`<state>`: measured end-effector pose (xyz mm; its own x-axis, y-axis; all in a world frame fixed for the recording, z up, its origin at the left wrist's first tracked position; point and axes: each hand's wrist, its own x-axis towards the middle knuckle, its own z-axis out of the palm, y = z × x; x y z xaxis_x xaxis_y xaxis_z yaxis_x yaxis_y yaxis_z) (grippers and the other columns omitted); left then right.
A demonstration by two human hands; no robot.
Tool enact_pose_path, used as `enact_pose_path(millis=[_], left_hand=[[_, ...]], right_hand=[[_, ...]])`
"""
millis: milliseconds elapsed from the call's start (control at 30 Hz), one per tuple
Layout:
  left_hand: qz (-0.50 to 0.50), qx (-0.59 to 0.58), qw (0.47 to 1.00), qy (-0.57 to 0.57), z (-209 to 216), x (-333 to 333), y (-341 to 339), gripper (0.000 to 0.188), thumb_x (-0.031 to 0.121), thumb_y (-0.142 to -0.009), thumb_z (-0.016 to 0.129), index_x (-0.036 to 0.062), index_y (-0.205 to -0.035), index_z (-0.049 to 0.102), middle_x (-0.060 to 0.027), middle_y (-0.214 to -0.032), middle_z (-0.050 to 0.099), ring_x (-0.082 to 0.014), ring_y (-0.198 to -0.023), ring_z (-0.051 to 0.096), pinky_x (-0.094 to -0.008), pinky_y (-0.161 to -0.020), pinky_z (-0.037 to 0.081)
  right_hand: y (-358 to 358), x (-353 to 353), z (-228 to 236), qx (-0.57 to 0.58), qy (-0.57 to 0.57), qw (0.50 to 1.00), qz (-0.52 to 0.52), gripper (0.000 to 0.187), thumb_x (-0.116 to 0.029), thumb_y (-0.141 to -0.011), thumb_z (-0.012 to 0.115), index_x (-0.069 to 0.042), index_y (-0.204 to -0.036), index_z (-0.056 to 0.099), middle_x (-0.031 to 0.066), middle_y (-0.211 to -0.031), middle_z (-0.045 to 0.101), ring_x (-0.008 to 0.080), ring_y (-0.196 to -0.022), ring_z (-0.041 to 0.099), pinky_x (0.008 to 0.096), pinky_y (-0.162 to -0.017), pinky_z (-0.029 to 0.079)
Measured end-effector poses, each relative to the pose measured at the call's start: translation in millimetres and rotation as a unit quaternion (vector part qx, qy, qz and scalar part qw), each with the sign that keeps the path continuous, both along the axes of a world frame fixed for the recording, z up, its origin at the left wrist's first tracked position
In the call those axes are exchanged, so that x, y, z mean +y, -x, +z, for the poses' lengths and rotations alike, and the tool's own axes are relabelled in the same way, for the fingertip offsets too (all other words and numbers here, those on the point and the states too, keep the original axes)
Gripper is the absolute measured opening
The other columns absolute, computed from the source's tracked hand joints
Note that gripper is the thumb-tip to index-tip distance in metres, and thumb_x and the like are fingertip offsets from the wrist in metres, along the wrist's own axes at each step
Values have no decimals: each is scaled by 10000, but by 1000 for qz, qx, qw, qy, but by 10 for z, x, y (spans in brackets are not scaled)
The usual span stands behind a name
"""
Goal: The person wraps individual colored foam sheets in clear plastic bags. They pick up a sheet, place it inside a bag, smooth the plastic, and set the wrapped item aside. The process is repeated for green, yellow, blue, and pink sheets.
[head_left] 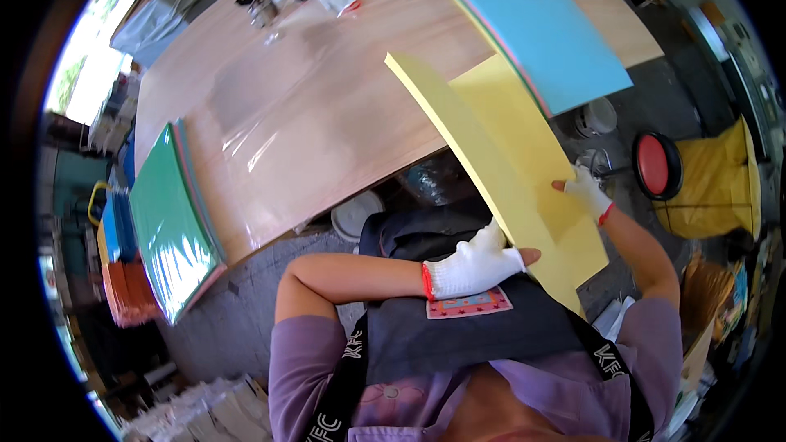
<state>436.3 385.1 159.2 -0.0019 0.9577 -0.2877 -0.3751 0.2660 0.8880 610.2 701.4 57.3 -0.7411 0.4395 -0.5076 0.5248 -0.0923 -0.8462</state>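
Forearm (368, 276) bent across the apron (491, 344), left hand (475, 268) grips yellow paper (536, 188); right hand (586, 191), set farther forward, grips its right edge.

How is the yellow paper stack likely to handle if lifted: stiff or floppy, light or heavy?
The yellow paper stack is probably fairly heavy, as its long left edge looks thick. It may flex: its left side slants up from the part by the right hand. With no band visible, its sheets might slide apart.
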Motion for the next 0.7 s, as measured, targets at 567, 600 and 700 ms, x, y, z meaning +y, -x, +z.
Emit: enact_pose_path(millis=[567, 600, 700], left_hand=[[103, 776, 566, 259, -1731, -1583, 2531, 344, 357, -899, 666, 139, -1162, 628, -152, -1120, 632, -337, -1068, 652, -469, -741, 585], [118, 766, 580, 250, -1713, -1606, 2543, 321, 335, -900, 659, 135, -1149, 625, -151, -1110, 632, -344, -1059, 648, -471, -756, 580], [170, 730, 627, 210, -1648, -1723, 2708, 221, 256, -911, 631, 122, -1086, 642, -149, -1046, 655, -363, -991, 654, -464, -790, 557]], right_hand=[[1019, -272, -31, -8, -275, 928, 253, 595, -327, -784, 809, -2, -1254, 641, 197, -1092, 733, 263, -1015, 707, 344, -903, 508], [1144, -335, 48, -28, -282, 918, 277, 624, -362, -778, 809, -3, -1259, 639, 204, -1101, 731, 291, -1036, 705, 354, -917, 508], [1481, -504, 222, -79, -282, 897, 330, 687, -445, -773, 799, -1, -1269, 631, 220, -1142, 719, 355, -1096, 681, 377, -969, 502]])
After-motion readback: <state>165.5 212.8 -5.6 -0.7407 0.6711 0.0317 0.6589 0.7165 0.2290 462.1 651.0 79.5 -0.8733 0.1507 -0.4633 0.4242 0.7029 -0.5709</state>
